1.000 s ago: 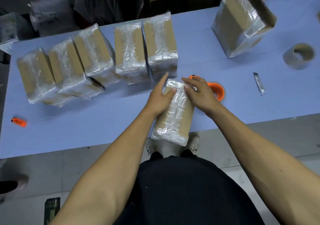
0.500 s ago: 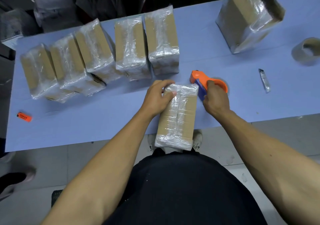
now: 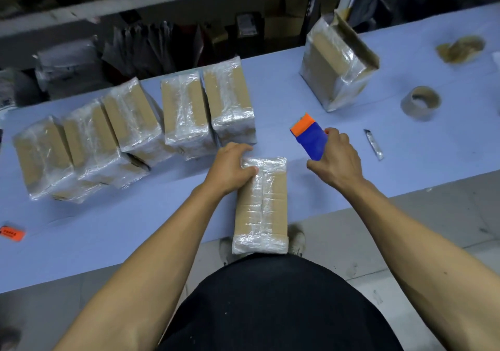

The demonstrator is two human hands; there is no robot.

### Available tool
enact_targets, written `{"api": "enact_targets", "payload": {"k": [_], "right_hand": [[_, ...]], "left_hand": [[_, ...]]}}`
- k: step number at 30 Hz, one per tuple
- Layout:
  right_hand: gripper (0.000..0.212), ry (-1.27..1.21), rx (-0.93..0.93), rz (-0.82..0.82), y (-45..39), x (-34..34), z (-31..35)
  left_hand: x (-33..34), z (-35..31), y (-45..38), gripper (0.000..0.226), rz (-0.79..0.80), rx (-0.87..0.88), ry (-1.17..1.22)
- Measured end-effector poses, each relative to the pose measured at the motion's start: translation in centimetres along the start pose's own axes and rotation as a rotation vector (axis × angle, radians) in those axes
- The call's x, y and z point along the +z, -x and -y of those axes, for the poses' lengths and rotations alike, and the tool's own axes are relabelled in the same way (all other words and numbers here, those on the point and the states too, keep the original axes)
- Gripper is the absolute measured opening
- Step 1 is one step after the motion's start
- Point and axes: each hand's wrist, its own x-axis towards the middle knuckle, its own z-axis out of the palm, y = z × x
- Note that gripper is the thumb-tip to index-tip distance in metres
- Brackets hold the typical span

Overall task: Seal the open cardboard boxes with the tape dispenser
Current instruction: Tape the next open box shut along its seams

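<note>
Holding the box point(image 3: 261, 204) lengthways toward the person, the left hand point(image 3: 230, 168) grips its far end; the right hand point(image 3: 336, 158) holds the tape dispenser point(image 3: 308, 135), orange tip seemingly pointing away.

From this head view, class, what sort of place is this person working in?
Most likely a packing or shipping bench in a stockroom. A row of tape-wrapped cardboard boxes sits on the blue table, the right hand grips a tape dispenser, and storage shelving stands behind.

Seven boxes point(image 3: 261, 204); one dispenser point(image 3: 308, 138)
</note>
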Motion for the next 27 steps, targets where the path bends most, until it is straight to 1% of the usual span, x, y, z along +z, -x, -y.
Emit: {"api": "enact_targets", "payload": {"k": [2,3,4,5,7,9,12,15,17,19,22,24,27], "right_hand": [[0.047,-0.053,-0.049,-0.078,0.2,-1.3,0.6],[0.039,-0.107,-0.077,-0.107,0.4,-2.0,1.0],[0.034,-0.179,-0.106,-0.124,0.7,-2.8,1.5],[0.032,-0.260,-0.138,-0.124,1.0,-3.6,2.0],[0.037,-0.355,-0.218,-0.099,1.6,-5.0,2.9],[0.045,-0.354,-0.273,-0.078,2.0,-5.9,3.5],[0.053,-0.312,-0.319,-0.058,2.0,-6.7,3.8],[0.058,-0.098,-0.403,-0.036,1.6,-7.4,4.0],[0.057,0.015,-0.434,-0.015,1.2,-7.6,4.3],[0.054,0.051,-0.429,-0.009,1.0,-7.2,4.5],[0.047,0.053,-0.410,-0.026,1.2,-6.6,5.2],[0.047,-0.024,-0.381,-0.014,1.3,-6.2,5.7],[0.052,-0.161,-0.370,0.017,1.4,-6.1,6.1]], "left_hand": [[-0.3,-1.3,-0.8,0.042,-0.090,0.046,0.054],[-0.5,-2.5,-1.2,0.037,-0.119,0.028,0.152],[-0.9,-3.8,-1.7,0.031,-0.122,-0.022,0.306],[-1.4,-5.2,-2.0,0.028,-0.097,-0.082,0.480],[-2.7,-7.7,-2.4,0.031,0.020,-0.195,0.786],[-4.1,-8.9,-2.7,0.035,0.107,-0.235,0.944],[-5.7,-8.8,-2.5,0.029,0.170,-0.235,1.007],[-6.3,-7.5,-2.4,0.025,0.231,-0.256,1.035],[-6.2,-6.9,-2.2,0.020,0.227,-0.242,1.036],[-5.7,-6.8,-1.8,0.018,0.199,-0.218,1.005],[-5.6,-7.1,-1.3,0.019,0.134,-0.225,1.018],[-5.8,-7.3,-1.2,0.023,0.109,-0.259,1.073],[-6.1,-7.2,-1.1,0.026,0.130,-0.298,1.163]]}}
